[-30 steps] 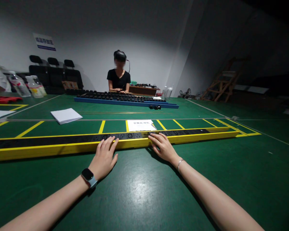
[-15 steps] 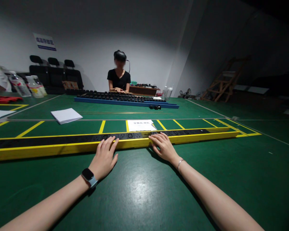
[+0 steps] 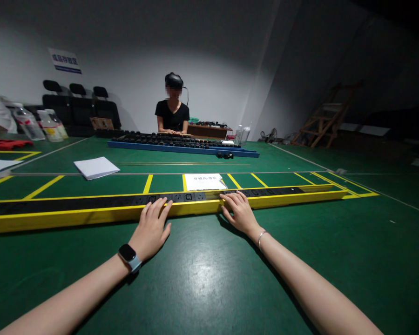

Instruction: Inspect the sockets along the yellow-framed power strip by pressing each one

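A long yellow rail [image 3: 91, 215] lies across the green table [image 3: 202, 279], with a row of black socket modules [image 3: 188, 197] set in its channel. My left hand [image 3: 152, 229], a smartwatch on its wrist, lies flat with fingers stretched out, fingertips on the rail's near edge. My right hand [image 3: 238, 211], a bracelet on its wrist, rests with spread fingers on the rail, fingertips over the black modules. Neither hand holds anything.
A white label sheet [image 3: 204, 182] lies just behind the rail, a stack of white paper [image 3: 96, 167] further left. Across the table a person in black [image 3: 172, 111] works at a blue rail [image 3: 181, 149] with black modules. Bottles [image 3: 38, 124] and chairs [image 3: 80, 104] stand far left; a wooden ladder [image 3: 321, 121] stands far right.
My right hand has slid slightly to the right along the rail. My left hand has stayed in place.
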Motion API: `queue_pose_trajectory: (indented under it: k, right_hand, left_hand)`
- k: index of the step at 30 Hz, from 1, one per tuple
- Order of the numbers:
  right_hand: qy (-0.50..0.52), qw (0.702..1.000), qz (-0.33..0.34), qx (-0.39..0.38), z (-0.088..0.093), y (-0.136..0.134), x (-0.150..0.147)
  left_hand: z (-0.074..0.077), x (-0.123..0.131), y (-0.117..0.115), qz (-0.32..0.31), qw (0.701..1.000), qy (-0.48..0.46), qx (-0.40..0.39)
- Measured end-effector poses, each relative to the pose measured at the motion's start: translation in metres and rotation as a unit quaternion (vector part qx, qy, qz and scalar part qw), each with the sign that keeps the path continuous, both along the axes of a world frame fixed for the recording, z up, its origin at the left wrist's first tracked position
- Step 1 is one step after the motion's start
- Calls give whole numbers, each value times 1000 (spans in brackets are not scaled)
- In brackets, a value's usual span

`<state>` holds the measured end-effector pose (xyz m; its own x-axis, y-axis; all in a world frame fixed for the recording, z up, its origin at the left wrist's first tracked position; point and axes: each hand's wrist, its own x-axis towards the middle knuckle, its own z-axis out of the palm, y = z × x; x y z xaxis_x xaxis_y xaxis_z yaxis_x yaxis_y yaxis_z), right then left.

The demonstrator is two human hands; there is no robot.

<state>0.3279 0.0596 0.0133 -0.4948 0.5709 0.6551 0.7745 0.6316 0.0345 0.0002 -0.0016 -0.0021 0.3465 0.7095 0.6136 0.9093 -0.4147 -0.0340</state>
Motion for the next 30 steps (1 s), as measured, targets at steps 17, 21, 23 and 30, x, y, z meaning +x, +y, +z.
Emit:
queue_pose_trajectory:
  k: [17, 21, 23, 30]
  right_hand:
    - [15, 997, 69, -31, -4, -2, -34]
    - [46, 998, -31, -15, -11, 2, -64]
    - [30, 997, -78, -5, -14, 5, -70]
    - [16, 995, -94, -8, -18, 15, -65]
  left_hand:
    - [1, 0, -1, 12, 1000, 9, 7]
    - [-1, 0, 0, 13, 1000, 8, 15]
    - [-2, 0, 0, 15, 1000, 12, 17]
    - [-5, -1, 2, 11, 1000, 5, 18]
